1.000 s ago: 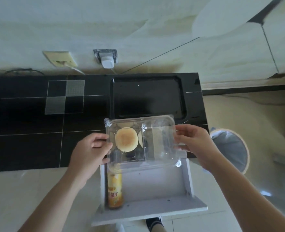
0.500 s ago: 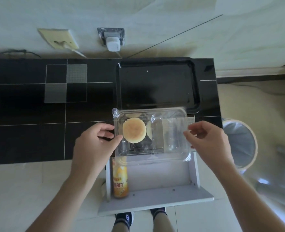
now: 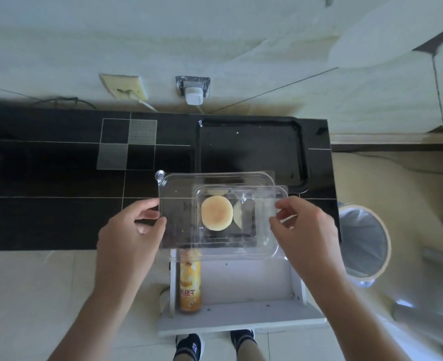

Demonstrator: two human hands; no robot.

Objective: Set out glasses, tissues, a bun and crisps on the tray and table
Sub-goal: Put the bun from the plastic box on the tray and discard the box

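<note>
Plastic, clear and glossy, forms two rounded-rectangle shells held above the black table's (image 3: 59,217) near edge. Left hand (image 3: 130,230) pinches the flat lid (image 3: 178,204) by its left rim; right hand (image 3: 306,230) pinches the ribbed box (image 3: 264,227) holding a round, golden, smooth-topped bun (image 3: 217,213). Behind lies a shiny black tray (image 3: 251,152). Below, a cylindrical orange crisps can (image 3: 190,285) lies on a white shelf (image 3: 246,280).

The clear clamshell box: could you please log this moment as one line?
left hand: pinches lid | right hand: holds clear clamshell box | bun: inside | tray: bare | crisps can: on shelf
</note>
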